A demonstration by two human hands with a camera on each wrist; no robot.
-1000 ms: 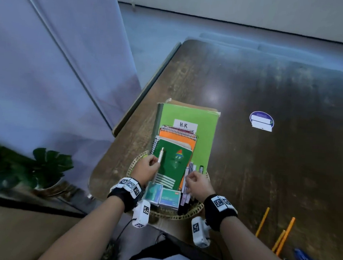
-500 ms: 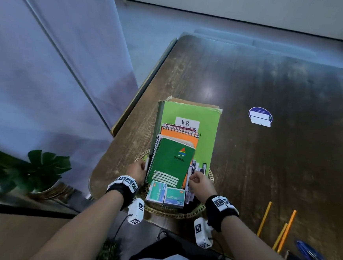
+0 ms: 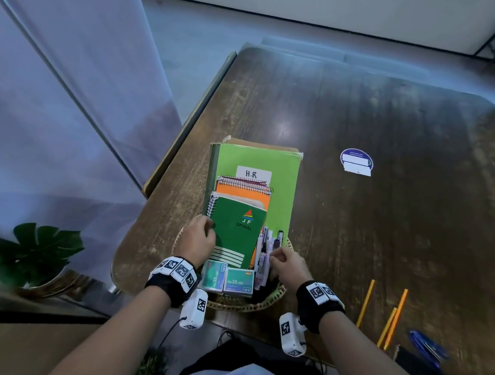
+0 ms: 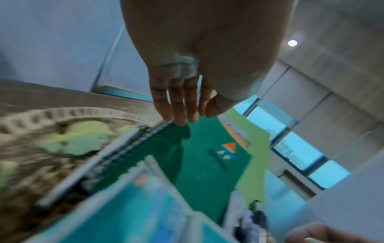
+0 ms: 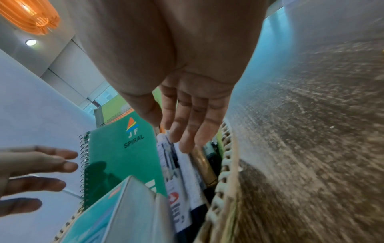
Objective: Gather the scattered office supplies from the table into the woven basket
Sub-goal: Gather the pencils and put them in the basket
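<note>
The woven basket (image 3: 246,305) sits at the table's near edge. In it lie a light green folder (image 3: 281,190), an orange spiral notebook (image 3: 246,191), a dark green spiral notebook (image 3: 237,231), two teal staple boxes (image 3: 227,279) and several pens (image 3: 268,248). My left hand (image 3: 199,238) is at the green notebook's spiral edge; its straight fingers (image 4: 180,111) touch that edge and hold nothing. A grey pen (image 4: 83,171) lies along the spiral inside the basket. Over the pens hovers my right hand (image 3: 286,263), its fingers (image 5: 191,125) relaxed and empty.
Three yellow pencils (image 3: 390,317) and blue pens (image 3: 426,345) lie on the table (image 3: 385,227) at the near right, by a dark object (image 3: 413,363). A round blue sticker (image 3: 356,162) is farther back. A glass partition and a potted plant (image 3: 28,253) stand left.
A second ago my left hand held a silver pen over the green notebook. It has let the pen go beside the notebook's spiral in the basket. My right hand stayed over the pens.
</note>
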